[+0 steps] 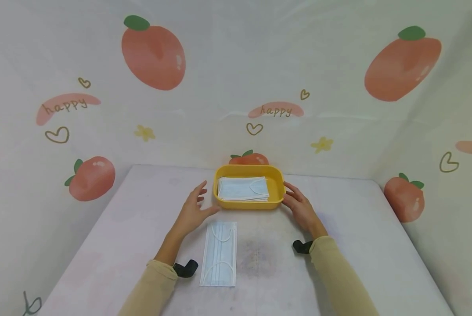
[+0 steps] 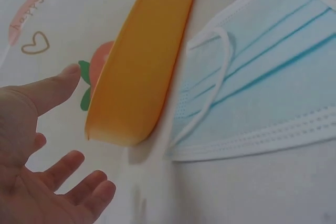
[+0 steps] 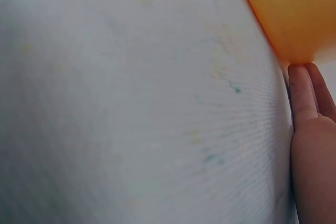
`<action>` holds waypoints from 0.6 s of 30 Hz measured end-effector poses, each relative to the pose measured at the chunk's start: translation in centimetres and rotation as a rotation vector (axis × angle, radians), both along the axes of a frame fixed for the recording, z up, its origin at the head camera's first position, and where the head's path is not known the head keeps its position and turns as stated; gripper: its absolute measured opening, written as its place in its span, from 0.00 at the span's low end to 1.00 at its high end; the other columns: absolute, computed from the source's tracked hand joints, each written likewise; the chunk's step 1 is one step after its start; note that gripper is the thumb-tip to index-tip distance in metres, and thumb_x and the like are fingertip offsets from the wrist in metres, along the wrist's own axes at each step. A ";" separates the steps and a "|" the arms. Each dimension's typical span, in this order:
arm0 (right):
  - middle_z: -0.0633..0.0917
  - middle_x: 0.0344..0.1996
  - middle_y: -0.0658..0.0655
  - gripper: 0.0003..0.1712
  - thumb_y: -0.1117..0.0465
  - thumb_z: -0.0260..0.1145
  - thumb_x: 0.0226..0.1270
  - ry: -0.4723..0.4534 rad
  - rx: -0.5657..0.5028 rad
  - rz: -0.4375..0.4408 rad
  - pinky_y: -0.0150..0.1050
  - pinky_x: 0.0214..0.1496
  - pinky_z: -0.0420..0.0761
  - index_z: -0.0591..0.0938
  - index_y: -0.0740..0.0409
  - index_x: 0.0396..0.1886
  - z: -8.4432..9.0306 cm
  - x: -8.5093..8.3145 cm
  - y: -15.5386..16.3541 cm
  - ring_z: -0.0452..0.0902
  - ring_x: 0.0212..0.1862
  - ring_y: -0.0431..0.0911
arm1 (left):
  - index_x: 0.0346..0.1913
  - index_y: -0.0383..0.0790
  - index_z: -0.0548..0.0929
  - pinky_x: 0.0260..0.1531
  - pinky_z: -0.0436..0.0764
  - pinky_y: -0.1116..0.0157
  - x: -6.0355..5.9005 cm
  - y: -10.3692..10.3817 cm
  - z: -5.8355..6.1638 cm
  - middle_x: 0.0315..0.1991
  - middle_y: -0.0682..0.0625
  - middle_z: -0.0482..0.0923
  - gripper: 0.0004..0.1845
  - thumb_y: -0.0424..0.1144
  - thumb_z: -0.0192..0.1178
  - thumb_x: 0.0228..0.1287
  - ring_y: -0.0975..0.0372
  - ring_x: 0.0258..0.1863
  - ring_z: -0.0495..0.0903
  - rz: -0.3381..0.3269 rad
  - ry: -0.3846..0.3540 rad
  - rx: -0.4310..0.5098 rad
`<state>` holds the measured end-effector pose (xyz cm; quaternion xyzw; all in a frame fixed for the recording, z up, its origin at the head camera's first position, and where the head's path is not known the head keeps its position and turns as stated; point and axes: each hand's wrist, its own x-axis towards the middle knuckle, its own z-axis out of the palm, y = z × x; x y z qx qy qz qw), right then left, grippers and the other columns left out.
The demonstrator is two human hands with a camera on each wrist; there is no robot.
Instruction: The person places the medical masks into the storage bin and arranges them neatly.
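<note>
A yellow tray (image 1: pixel 276 186) stands near the back of the table, with a small stack of light blue face masks (image 1: pixel 239 188) inside it. My left hand (image 1: pixel 191 211) is spread beside the tray's left end, apart from it and holding nothing. In the left wrist view, the fingers (image 2: pixel 86 187) and thumb are apart, short of the tray wall (image 2: pixel 144 61). My right hand (image 1: pixel 300 206) touches the tray's right end with extended fingers. Below the tray lies a single pleated face mask (image 1: pixel 219 254), flat, its ear loops on top.
A pale cloth covers the table (image 1: pixel 141 210). Behind the table hangs a white curtain (image 1: pixel 220 57) printed with fruit and hearts. Black straps with stubby mounts (image 1: pixel 186 268) sit at both wrists, the left one close to the single mask.
</note>
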<state>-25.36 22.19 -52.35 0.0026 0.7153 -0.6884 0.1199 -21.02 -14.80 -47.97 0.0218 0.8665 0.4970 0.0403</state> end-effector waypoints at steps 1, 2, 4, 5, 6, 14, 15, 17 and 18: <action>0.64 0.75 0.63 0.34 0.49 0.57 0.80 0.003 0.000 0.005 0.44 0.79 0.67 0.60 0.41 0.81 0.0 0.0 0.0 0.70 0.70 0.52 | 0.81 0.58 0.53 0.71 0.72 0.44 0.1 -0.1 -0.1 0.76 0.42 0.63 0.53 0.45 0.75 0.59 0.43 0.73 0.67 0.001 -0.006 0.006; 0.64 0.75 0.64 0.34 0.50 0.57 0.80 0.004 -0.008 0.009 0.43 0.79 0.67 0.60 0.42 0.81 0.0 0.0 0.1 0.70 0.70 0.52 | 0.81 0.59 0.53 0.71 0.72 0.44 0.2 -0.2 -0.3 0.75 0.42 0.64 0.53 0.44 0.76 0.58 0.43 0.73 0.68 0.003 -0.015 0.009; 0.64 0.75 0.63 0.34 0.50 0.57 0.80 0.000 -0.004 0.011 0.42 0.78 0.68 0.59 0.42 0.81 0.0 0.0 0.2 0.70 0.70 0.50 | 0.81 0.61 0.53 0.72 0.71 0.45 0.4 -0.3 -0.6 0.75 0.43 0.66 0.54 0.44 0.76 0.58 0.44 0.73 0.68 0.005 -0.038 0.006; 0.64 0.75 0.63 0.35 0.50 0.57 0.80 -0.003 -0.004 0.013 0.42 0.78 0.68 0.59 0.42 0.81 0.0 0.0 0.2 0.70 0.70 0.50 | 0.81 0.61 0.52 0.72 0.71 0.45 0.6 -0.4 -0.8 0.74 0.44 0.66 0.54 0.44 0.76 0.58 0.45 0.73 0.69 0.006 -0.049 0.004; 0.64 0.75 0.63 0.34 0.49 0.57 0.80 -0.009 -0.002 0.011 0.42 0.78 0.67 0.59 0.41 0.81 -0.1 0.1 0.2 0.70 0.70 0.50 | 0.81 0.61 0.52 0.72 0.71 0.46 0.7 -0.5 -0.9 0.74 0.44 0.67 0.54 0.44 0.76 0.57 0.46 0.73 0.69 0.007 -0.060 0.002; 0.64 0.75 0.62 0.34 0.49 0.57 0.80 -0.012 -0.012 0.006 0.46 0.80 0.65 0.60 0.40 0.81 -0.3 -0.2 0.1 0.68 0.72 0.52 | 0.82 0.56 0.51 0.70 0.75 0.47 1.7 -0.7 -1.6 0.69 0.44 0.73 0.58 0.41 0.78 0.54 0.48 0.67 0.75 -0.025 -0.068 -0.007; 0.64 0.76 0.61 0.34 0.49 0.57 0.80 -0.013 -0.009 0.007 0.46 0.80 0.65 0.60 0.40 0.81 -0.3 -0.2 0.1 0.69 0.72 0.52 | 0.82 0.56 0.51 0.69 0.76 0.48 1.7 -0.7 -1.6 0.69 0.45 0.74 0.58 0.41 0.78 0.54 0.49 0.66 0.75 -0.025 -0.073 -0.011; 0.64 0.76 0.62 0.34 0.50 0.57 0.80 -0.014 -0.010 0.004 0.47 0.80 0.64 0.60 0.40 0.81 -0.2 -0.2 0.1 0.69 0.71 0.53 | 0.82 0.57 0.51 0.67 0.77 0.48 1.8 -0.7 -1.6 0.67 0.46 0.75 0.58 0.41 0.79 0.54 0.51 0.64 0.77 -0.025 -0.081 -0.022; 0.64 0.76 0.62 0.34 0.50 0.57 0.80 -0.015 -0.010 0.003 0.47 0.80 0.64 0.60 0.40 0.81 -0.2 -0.3 0.1 0.69 0.71 0.52 | 0.82 0.57 0.51 0.66 0.78 0.48 1.8 -0.7 -1.6 0.66 0.46 0.76 0.58 0.41 0.79 0.53 0.51 0.62 0.78 -0.025 -0.083 -0.030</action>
